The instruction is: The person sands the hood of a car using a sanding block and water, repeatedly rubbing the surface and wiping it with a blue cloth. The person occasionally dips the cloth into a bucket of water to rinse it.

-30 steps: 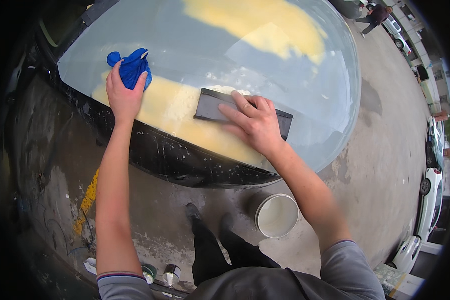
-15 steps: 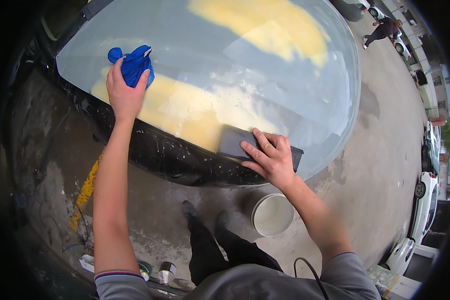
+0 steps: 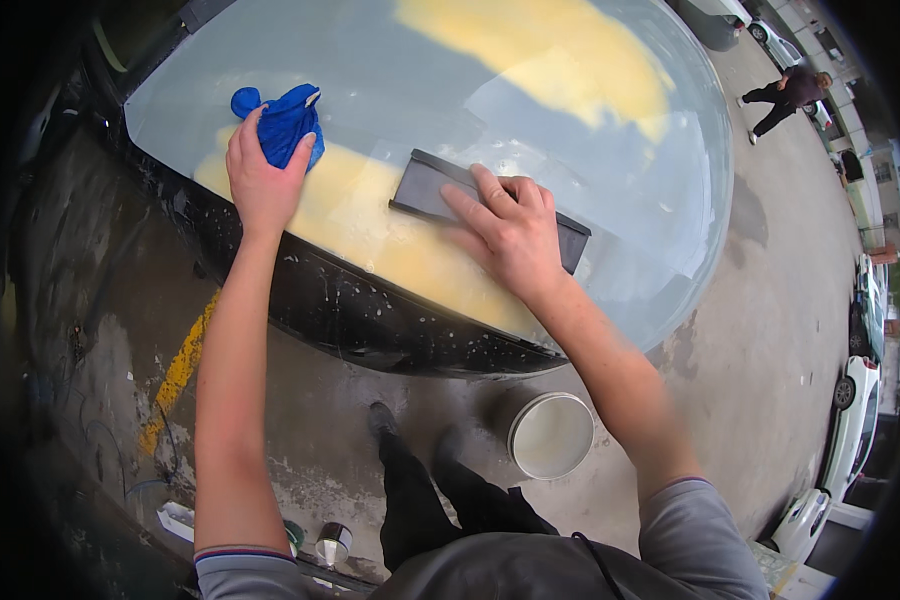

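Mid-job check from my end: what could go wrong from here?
The car hood has whitish, suds-like spots; if it is wet, the dark sanding block under the right grip might skid.

The block appears to straddle the yellow patch and gray coating, so uneven pressure could wear one faster.

The white bucket stands near the person's shoes; a careless step might knock it.

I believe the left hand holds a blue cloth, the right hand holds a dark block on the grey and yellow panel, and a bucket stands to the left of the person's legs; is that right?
Not quite: in the head view, the bucket stands to the right of the person's legs. The rest of your statement stands.
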A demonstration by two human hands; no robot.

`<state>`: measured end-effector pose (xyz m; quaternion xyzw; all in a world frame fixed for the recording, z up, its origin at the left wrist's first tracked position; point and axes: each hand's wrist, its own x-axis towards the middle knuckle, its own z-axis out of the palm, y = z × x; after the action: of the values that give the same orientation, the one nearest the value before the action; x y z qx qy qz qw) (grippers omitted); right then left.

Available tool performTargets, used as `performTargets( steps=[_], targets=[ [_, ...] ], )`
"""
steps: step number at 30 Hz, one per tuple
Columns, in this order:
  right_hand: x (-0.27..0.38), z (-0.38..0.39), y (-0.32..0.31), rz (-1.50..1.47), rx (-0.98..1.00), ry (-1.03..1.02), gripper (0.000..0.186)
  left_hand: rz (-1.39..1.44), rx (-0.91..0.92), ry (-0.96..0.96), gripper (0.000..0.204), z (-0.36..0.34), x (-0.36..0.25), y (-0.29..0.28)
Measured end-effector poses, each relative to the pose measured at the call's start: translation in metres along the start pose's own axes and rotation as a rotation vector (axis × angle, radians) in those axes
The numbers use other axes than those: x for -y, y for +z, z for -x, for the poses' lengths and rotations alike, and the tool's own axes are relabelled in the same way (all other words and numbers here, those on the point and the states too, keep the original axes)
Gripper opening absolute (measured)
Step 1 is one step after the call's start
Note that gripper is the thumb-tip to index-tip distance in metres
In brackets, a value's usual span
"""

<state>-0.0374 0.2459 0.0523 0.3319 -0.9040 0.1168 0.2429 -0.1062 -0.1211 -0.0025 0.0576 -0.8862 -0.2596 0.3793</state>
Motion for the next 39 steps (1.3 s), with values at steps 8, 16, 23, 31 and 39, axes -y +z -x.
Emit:
performTargets(
  steps=[8,16,23,31,39],
  targets=[
    [0.026,0.04,-0.01,-0.06,0.032,-0.032,0.065,-0.011,-0.003,-0.024,0.083,0.0,0.002,-0.005],
    [0.05,0.083,-0.012,-0.083,0.057,-0.01,0.067,0.01,0.029,-0.064,0.083,0.003,0.003,-0.012],
    [0.027,-0.035,0.027,-0.031,-0.02,-0.034,0.057,0.004,0.0,-0.001,0.084,0.0,-0.004,-0.002],
    [0.035,-0.026,0.014,-0.03,0.032,-0.012,0.058,0.007,0.006,-0.026,0.083,0.0,-0.004,-0.004],
    [0.056,0.058,-0.008,-0.087,0.038,-0.021,0.066,-0.006,0.007,-0.024,0.085,0.002,0.002,-0.006]
  ],
)
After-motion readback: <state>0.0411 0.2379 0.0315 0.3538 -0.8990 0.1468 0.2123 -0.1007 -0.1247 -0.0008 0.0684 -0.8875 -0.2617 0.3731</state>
